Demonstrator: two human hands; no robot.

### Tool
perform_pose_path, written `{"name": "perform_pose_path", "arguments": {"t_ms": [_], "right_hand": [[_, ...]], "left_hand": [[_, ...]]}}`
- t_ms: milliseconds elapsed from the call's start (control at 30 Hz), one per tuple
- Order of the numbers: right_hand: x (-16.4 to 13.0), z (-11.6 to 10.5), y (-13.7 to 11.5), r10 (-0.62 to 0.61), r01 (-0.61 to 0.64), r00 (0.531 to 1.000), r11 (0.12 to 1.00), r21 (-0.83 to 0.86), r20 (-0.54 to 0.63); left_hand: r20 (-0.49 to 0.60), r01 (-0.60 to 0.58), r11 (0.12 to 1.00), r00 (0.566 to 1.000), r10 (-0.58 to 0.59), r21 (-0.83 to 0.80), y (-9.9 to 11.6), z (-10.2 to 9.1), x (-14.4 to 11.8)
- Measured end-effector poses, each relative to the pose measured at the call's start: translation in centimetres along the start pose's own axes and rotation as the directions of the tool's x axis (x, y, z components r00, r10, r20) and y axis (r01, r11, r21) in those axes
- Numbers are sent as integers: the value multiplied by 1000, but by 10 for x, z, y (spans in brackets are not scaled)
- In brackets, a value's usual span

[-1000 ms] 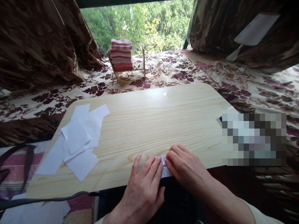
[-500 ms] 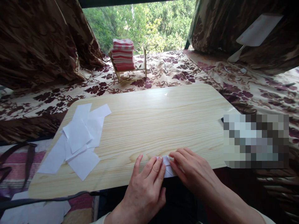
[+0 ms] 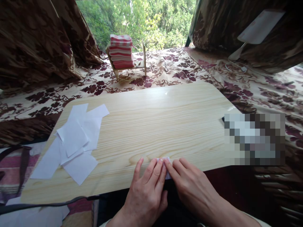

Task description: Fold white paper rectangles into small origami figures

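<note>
A small folded piece of white paper lies at the near edge of the wooden table, mostly covered by my fingers. My left hand rests with its fingers stretched out, the middle ones pressing the paper flat and the little finger raised apart. From the right, my right hand sets its extended index finger on the paper, close to the left fingertips. The other right fingers are bent beside it, and the right thumb is hidden.
Several loose white paper pieces overlap on the left of the wooden table. A blurred-out object sits at the right edge. Behind stand folded pink-and-white cloths on a small rack and a white lamp.
My right hand has shifted left, from holding the paper's right side to pressing its index finger on top. The left hand stays on the paper. The view has moved slightly.
</note>
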State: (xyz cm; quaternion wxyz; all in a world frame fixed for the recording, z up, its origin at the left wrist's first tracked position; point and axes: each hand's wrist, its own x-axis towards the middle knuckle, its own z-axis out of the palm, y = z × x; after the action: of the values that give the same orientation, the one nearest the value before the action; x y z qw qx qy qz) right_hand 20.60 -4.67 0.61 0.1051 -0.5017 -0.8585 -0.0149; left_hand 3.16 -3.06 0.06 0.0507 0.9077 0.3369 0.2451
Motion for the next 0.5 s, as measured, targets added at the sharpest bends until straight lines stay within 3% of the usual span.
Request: {"name": "perform_pose_path", "arguments": {"t_ms": [233,500], "right_hand": [[-6,-1,-4,-51,50,999,992,-114,-9],[-8,-5,-8,4,-7,999,997,-72,-36]], "left_hand": [[-7,-13,1000,1000,13,21,1,0,-1],[-2,-25,999,1000,25,44,2,4,-2]]}}
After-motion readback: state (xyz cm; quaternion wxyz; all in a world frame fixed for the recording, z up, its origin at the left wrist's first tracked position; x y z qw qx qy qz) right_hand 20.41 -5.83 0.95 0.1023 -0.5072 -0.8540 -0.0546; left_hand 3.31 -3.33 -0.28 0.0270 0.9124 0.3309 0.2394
